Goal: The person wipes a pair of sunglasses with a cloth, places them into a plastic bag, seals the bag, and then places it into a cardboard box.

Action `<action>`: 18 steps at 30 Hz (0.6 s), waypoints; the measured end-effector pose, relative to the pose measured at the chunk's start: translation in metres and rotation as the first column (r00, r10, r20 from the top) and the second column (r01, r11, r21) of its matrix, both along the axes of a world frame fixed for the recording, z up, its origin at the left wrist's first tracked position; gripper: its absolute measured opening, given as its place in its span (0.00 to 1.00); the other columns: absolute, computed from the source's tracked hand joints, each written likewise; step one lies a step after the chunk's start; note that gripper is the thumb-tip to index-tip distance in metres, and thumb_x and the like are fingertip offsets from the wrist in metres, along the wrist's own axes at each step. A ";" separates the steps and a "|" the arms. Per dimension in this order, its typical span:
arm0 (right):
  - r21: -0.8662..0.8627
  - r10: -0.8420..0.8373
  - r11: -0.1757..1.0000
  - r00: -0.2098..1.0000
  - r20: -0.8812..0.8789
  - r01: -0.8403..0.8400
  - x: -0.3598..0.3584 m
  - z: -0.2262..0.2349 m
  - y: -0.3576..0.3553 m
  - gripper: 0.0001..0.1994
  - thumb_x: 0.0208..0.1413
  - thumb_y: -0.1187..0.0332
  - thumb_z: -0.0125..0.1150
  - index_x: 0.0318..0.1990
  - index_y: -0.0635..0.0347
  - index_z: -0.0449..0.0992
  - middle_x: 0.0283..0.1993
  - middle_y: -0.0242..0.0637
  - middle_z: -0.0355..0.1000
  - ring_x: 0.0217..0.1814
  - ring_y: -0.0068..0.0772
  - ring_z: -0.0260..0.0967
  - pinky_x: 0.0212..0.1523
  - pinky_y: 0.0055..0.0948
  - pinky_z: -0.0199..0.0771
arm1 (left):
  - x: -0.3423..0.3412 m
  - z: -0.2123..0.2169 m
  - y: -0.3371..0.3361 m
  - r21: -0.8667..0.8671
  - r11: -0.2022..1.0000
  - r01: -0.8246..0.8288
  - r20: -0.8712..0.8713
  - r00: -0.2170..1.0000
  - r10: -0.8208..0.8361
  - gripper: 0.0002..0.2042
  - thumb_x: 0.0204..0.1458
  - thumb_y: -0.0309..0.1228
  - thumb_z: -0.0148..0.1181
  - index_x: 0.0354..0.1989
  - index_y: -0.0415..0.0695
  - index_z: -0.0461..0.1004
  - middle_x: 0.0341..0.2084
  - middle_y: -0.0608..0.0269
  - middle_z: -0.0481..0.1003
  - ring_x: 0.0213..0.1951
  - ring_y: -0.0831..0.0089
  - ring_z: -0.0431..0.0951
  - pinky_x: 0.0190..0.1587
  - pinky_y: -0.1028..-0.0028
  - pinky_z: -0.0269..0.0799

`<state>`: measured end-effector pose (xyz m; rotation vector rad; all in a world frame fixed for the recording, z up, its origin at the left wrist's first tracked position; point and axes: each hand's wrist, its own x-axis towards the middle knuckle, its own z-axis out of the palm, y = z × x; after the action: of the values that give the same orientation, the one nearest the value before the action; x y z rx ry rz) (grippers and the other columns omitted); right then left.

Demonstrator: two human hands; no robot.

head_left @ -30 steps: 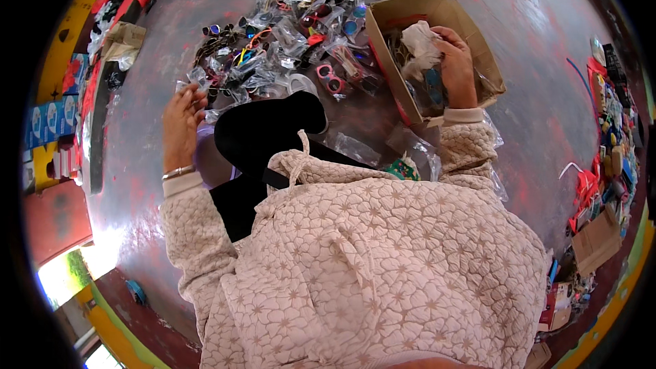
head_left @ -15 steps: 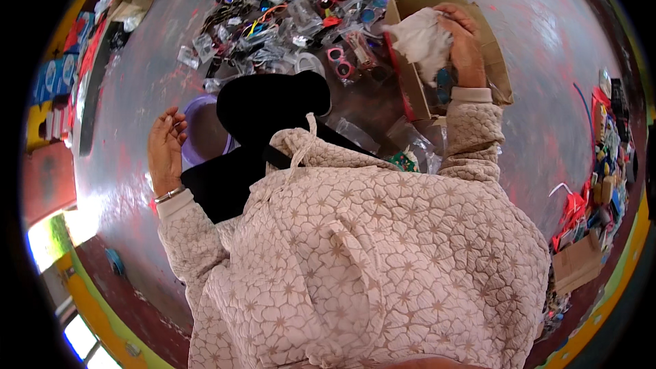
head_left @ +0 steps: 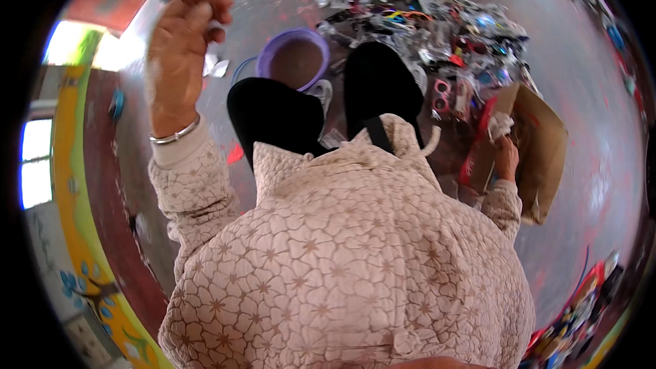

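Observation:
My right hand [head_left: 506,158] is closed around a bunched white cloth [head_left: 501,125] at the left side of an open cardboard box [head_left: 547,154]. Part of the fingers is hidden by the cloth. Raised on the far left, away from any object, my left hand [head_left: 179,61] has loosely bent fingers that stand apart, with nothing seen in them. A metal bangle [head_left: 175,131] circles that wrist. Left of the box lie pink-framed sunglasses [head_left: 441,96] in clear wrapping.
A heap of sunglasses [head_left: 444,37], many in clear plastic, spreads across the floor ahead. Beyond my knees stands a purple basin [head_left: 262,63] of brownish liquid. Mixed goods [head_left: 577,321] lie along the wall at lower right. White scraps [head_left: 216,67] lie near my left hand.
My view has turned, so the heap, basin and box appear farther right. My left hand has risen from beside the basin. My right hand still holds the cloth, now at the box's left side.

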<state>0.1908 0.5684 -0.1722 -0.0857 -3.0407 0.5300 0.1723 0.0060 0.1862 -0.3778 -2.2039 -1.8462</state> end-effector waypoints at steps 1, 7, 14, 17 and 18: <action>0.027 0.011 1.000 0.999 -0.036 -0.010 -0.003 0.001 -0.007 0.06 0.44 0.69 0.53 0.30 0.58 0.72 0.34 0.41 0.70 0.39 0.49 0.68 0.37 0.43 0.68 | 0.010 0.018 0.003 -0.048 0.999 0.010 -0.150 0.988 -0.018 0.12 0.53 0.28 0.47 0.45 0.38 0.68 0.36 0.61 0.71 0.36 0.76 0.69 0.35 0.79 0.63; 0.150 0.087 0.986 0.995 -0.043 -0.080 -0.007 0.002 -0.041 0.08 0.43 0.69 0.54 0.33 0.58 0.72 0.36 0.42 0.70 0.40 0.48 0.68 0.39 0.41 0.68 | 0.082 0.079 0.008 -0.622 0.773 0.128 -0.312 0.864 -0.395 0.14 0.52 0.29 0.47 0.46 0.38 0.67 0.38 0.59 0.70 0.38 0.74 0.68 0.36 0.77 0.62; 0.183 0.108 0.977 0.994 0.028 -0.111 -0.006 0.017 -0.045 0.10 0.44 0.69 0.56 0.36 0.59 0.73 0.39 0.43 0.71 0.42 0.47 0.69 0.42 0.38 0.68 | 0.090 0.075 0.007 -0.734 0.665 0.136 -0.250 0.857 -0.451 0.14 0.52 0.29 0.47 0.47 0.39 0.65 0.39 0.59 0.69 0.39 0.74 0.66 0.37 0.76 0.60; 0.017 0.175 0.984 0.965 -0.192 -0.176 -0.023 0.054 -0.045 0.12 0.46 0.70 0.55 0.39 0.62 0.73 0.45 0.46 0.70 0.46 0.44 0.68 0.47 0.35 0.67 | 0.092 0.073 0.002 -0.745 0.656 0.121 -0.250 0.861 -0.443 0.14 0.52 0.29 0.47 0.47 0.39 0.65 0.39 0.59 0.68 0.40 0.73 0.66 0.38 0.75 0.60; -0.097 0.138 0.981 0.960 -0.242 -0.166 -0.030 0.084 -0.052 0.12 0.47 0.72 0.54 0.40 0.64 0.73 0.48 0.48 0.69 0.48 0.44 0.68 0.49 0.33 0.67 | 0.092 0.072 0.000 -0.747 0.655 0.114 -0.255 0.860 -0.441 0.14 0.52 0.29 0.47 0.47 0.39 0.65 0.39 0.59 0.68 0.40 0.73 0.66 0.38 0.75 0.60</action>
<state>0.1606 0.5163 -0.0887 0.1948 -2.7981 0.6757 0.2644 0.0063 0.2586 -1.2099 -2.5290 -0.7610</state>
